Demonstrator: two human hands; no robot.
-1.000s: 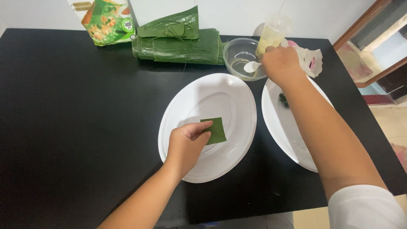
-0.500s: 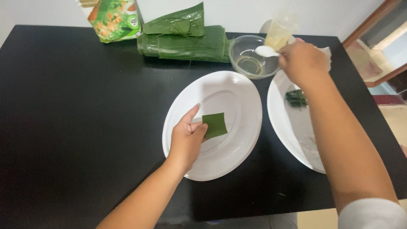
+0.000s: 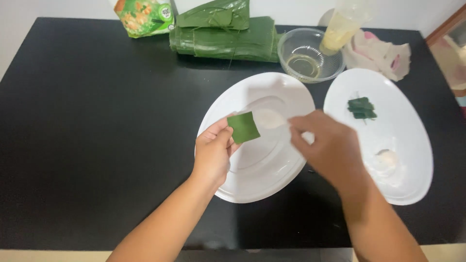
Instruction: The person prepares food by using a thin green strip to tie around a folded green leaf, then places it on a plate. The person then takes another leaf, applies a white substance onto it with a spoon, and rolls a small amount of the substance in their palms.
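Swung back from the glass bowl (image 3: pixel 310 55) to hover over the middle white plate (image 3: pixel 228 182): right hand (image 3: pixel 327 145), pinched, contents unclear. Left hand (image 3: pixel 213 151) gripping the leaf square (image 3: pixel 243 127) above that plate. Likely filling next, calling for steady placement. Bowl holding some oil; side plate (image 3: pixel 412 140) bearing a folded leaf parcel (image 3: pixel 361 108).

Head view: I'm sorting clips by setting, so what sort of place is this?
Probably a home kitchen or dining table: a black table with white plates, bundled banana leaves and a glass bowl of oil.
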